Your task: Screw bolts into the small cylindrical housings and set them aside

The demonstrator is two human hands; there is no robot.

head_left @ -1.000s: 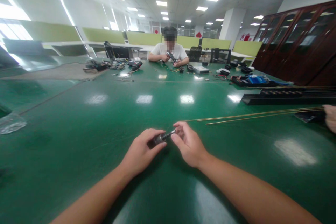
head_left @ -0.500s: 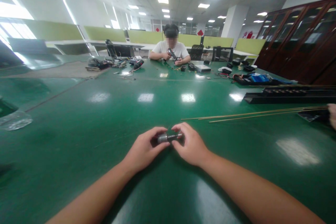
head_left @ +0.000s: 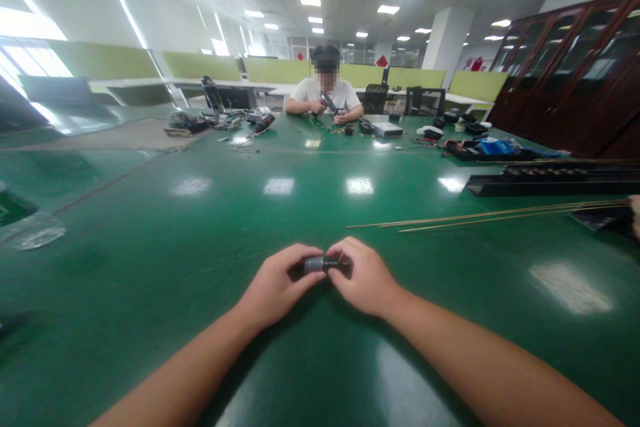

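Observation:
Low over the green table (head_left: 200, 333), a small grey metal cylinder (head_left: 315, 264) lies sideways between the fingers and thumb of my left hand (head_left: 273, 285). From its right end sticks a thin, dark, ridged shaft (head_left: 331, 263). My right hand (head_left: 367, 278) is closed around that shaft, thumb below and fingers above, and hides its far end. The fingertips of both hands nearly meet. What kind of part this is I cannot make out.
Long thin brass-coloured rods (head_left: 450, 219) lie to the right, near a black channel-shaped tray (head_left: 550, 183). A clear bottle (head_left: 33, 230) is at the left edge. Across the table a person (head_left: 324, 90) holds a dark tool among scattered parts. Another hand (head_left: 635, 213) shows at the right edge.
My right fingers have closed in on the shaft and moved slightly left, covering more of it. The cylinder has shifted slightly right in my left hand.

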